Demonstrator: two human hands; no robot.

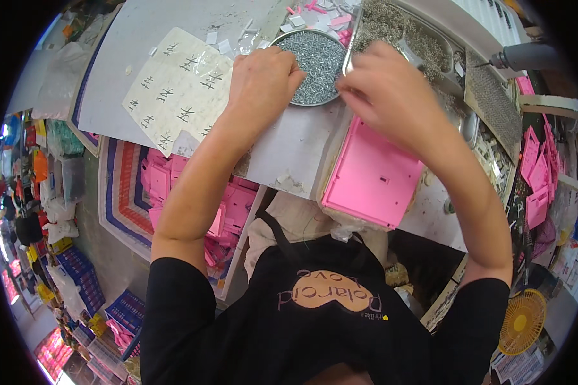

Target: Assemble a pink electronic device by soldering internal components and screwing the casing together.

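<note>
A round tin (314, 104) filled with small silvery screws (311, 61) stands on the work table. My left hand (266, 77) is closed at the tin's left side, its thumb near the rim. Whatever its curled fingers hold is hidden. On the tin's right side is my right hand (382, 80), slightly blurred, with its fingers bent together; I cannot make out anything in them. A flat pink plastic panel (375, 176) lies below my right hand, at the table's near edge.
A metal tray (348, 63) and compartments of small metal parts (424, 48) sit behind my right hand. An electric screwdriver (526, 58) juts in at the right. Left are a marked paper sheet (167, 96) and a striped bin (119, 205) of pink parts (241, 205).
</note>
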